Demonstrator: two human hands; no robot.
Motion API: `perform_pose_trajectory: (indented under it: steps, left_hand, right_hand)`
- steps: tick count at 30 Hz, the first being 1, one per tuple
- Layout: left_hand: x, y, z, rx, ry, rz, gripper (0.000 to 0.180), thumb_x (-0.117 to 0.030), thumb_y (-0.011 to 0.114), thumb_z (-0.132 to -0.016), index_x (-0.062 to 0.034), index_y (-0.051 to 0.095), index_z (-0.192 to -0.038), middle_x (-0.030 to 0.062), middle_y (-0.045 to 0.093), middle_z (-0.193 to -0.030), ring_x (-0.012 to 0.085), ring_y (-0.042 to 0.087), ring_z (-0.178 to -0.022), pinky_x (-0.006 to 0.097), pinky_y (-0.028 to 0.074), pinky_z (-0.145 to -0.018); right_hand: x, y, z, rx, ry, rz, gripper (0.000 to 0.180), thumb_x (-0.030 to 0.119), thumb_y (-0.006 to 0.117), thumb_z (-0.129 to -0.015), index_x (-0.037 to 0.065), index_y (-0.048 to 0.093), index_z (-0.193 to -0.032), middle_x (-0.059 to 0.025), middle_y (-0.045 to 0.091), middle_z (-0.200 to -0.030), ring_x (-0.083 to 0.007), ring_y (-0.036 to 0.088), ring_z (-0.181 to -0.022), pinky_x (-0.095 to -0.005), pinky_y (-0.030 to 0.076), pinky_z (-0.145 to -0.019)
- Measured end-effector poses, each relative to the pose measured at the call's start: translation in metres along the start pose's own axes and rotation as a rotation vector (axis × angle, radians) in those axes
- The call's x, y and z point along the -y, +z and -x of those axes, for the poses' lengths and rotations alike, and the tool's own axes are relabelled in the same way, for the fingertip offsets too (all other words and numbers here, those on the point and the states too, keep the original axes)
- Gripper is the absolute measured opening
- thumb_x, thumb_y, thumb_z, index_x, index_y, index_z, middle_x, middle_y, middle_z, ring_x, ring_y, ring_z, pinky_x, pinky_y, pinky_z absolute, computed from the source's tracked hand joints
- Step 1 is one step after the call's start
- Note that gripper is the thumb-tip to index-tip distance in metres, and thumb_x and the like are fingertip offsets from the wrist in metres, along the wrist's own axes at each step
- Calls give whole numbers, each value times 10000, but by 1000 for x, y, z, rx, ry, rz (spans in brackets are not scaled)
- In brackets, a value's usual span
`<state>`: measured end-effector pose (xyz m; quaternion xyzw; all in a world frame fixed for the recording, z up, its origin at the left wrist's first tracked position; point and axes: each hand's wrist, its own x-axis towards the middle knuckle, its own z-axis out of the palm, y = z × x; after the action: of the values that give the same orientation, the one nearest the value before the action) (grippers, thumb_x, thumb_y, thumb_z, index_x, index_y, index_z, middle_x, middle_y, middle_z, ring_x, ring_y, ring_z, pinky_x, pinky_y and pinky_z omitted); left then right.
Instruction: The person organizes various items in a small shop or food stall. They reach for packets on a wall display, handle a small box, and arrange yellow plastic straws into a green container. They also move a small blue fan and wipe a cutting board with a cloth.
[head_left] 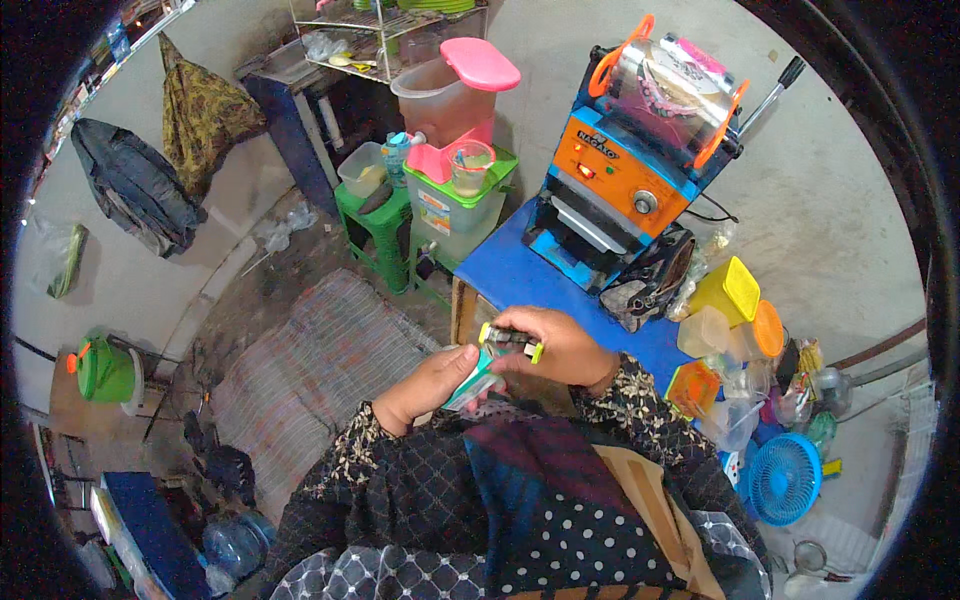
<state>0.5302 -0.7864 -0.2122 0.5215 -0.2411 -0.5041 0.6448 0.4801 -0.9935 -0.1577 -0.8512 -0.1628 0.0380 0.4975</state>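
Observation:
In front of my body, my left hand is closed on a flat teal-and-white item, its thumb lying along the upper edge. I cannot make out whether that item is a box or a packet. My right hand is closed round a small dark object with yellow-green ends, held just above the teal item. The kind of this dark object is not clear, and my fingers cover part of it. Both hands are close together, near the front corner of a blue-topped table.
On the table stands an orange-and-blue cup sealing machine with a film roll, beside a dark bag. Plastic tubs and a blue basket crowd the right. A green stool and a woven mat lie beyond, to the left.

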Motion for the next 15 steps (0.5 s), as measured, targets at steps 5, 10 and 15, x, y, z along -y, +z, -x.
perform_pose_trajectory:
  steps: [5, 10, 15]
  left_hand:
    - [-10, 0, 9, 43, 60, -14, 527, -488, 339, -939, -23, 514, -1114, 82, 621, -949, 94, 559, -694, 221, 481, -605]
    - [0, -4, 7, -22, 125, 23, 502, -466, 363, -941, -19, 518, -1110, 71, 623, -947, 94, 559, -701, 223, 479, -619]
    - [7, -6, 3, -99, 149, -120, 477, -441, 378, -946, -17, 513, -1119, 65, 618, -914, 94, 560, -668, 220, 477, -619]
  right_hand:
    - [3, -2, -8, 207, 119, -386, 302, 112, 721, -765, 29, 554, -1001, -2, 567, -929, -73, 512, -872, -253, 427, -773]
    - [-5, 2, -10, 111, 171, -513, 245, 107, 689, -792, 30, 563, -987, -1, 566, -925, -83, 516, -872, -254, 427, -778]
    - [3, -10, -14, 100, -269, 182, 289, 131, 694, -748, 30, 563, -986, -85, 583, -907, -235, 569, -856, -322, 449, -754]
